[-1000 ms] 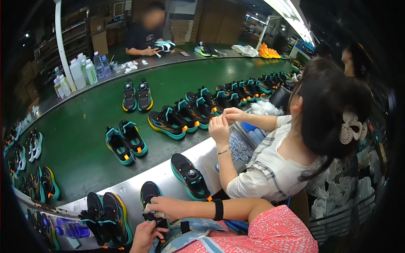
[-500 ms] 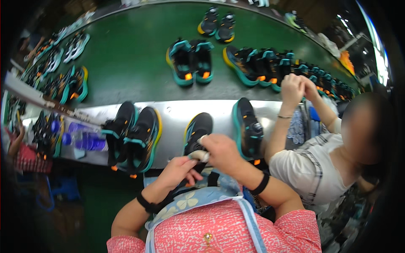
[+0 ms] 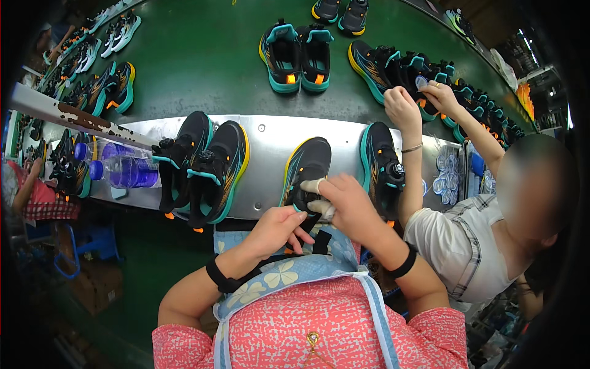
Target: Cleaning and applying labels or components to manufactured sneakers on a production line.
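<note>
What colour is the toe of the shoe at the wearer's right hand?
The toe is black; it shows best in the head view.

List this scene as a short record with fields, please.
right hand: pale covers on fingertips, touching the centre shoe
left hand: at that shoe's heel end, fingers bent; grip unclear
surface: metal ledge before a green table
left side: black shoe pair, then purple bottles
right side: single black shoe
co-worker: hands raised, small translucent piece held
</note>
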Tool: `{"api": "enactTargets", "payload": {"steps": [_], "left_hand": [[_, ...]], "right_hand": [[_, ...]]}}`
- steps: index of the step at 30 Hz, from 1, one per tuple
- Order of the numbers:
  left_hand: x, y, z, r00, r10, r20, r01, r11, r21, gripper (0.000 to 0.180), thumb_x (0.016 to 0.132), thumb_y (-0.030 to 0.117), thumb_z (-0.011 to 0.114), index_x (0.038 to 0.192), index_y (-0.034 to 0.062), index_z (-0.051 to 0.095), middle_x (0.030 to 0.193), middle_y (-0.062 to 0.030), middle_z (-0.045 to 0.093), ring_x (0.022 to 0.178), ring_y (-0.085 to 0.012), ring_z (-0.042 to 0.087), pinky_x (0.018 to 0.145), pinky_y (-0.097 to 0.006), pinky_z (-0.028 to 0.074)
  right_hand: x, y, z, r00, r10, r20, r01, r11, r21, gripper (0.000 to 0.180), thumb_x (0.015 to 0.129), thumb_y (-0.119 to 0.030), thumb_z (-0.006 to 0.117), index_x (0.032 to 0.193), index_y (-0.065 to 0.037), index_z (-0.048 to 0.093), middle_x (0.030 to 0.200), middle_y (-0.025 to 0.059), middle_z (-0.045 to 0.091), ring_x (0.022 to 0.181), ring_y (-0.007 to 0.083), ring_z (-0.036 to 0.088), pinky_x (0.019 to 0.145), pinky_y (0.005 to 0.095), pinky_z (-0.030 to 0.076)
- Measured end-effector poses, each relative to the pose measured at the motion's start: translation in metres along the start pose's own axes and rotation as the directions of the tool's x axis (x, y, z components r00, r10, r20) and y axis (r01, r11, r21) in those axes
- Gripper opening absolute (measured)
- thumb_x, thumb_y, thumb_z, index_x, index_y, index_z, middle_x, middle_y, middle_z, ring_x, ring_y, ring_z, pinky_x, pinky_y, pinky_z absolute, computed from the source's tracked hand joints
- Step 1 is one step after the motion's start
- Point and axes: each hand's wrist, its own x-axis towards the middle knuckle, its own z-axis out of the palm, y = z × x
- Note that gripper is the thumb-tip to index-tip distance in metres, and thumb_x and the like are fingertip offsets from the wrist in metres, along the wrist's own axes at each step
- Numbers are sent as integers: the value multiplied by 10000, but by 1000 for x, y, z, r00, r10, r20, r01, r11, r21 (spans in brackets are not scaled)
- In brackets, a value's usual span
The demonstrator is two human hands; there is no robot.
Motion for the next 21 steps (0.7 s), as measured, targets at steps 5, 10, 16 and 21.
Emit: {"api": "enactTargets", "payload": {"steps": [5,10,16,21], "left_hand": [[3,0,-1,1000,-4,9,4,999,-33,267,1000,212,461,1010,-33,567,831,-209,691,537,-176,633,509,-249,499],[1,-2,1,999,-41,8,41,995,-90,269,999,211,457,1020,-30,575,826,-196,693,537,-166,634,510,-238,496],[4,-8,5,999,-32,-1,31,995,-96,283,1002,225,457,1070,-22,576,851,-192,696,546,-155,635,511,-231,491],[3,-6,5,1000,-19,7,19,997,-74,287,1005,225,447,1068,-24,576,846,-185,696,545,-156,636,516,-235,501]], "right_hand": [[-3,-3,4,991,117,-60,-125,982,-139,383,785,-189,722,1141,-96,612,814,107,570,799,301,522,699,393,416],[0,1,-7,991,87,99,-101,983,150,400,765,-198,744,1118,-62,616,840,130,570,843,317,561,764,384,449],[-6,-4,7,987,148,-69,-153,986,-70,419,776,-127,727,1175,-92,605,800,127,547,793,312,541,723,386,453],[4,-3,-13,996,47,72,-57,989,139,331,767,-118,712,1074,-42,617,751,121,547,739,325,552,699,421,462]]}}
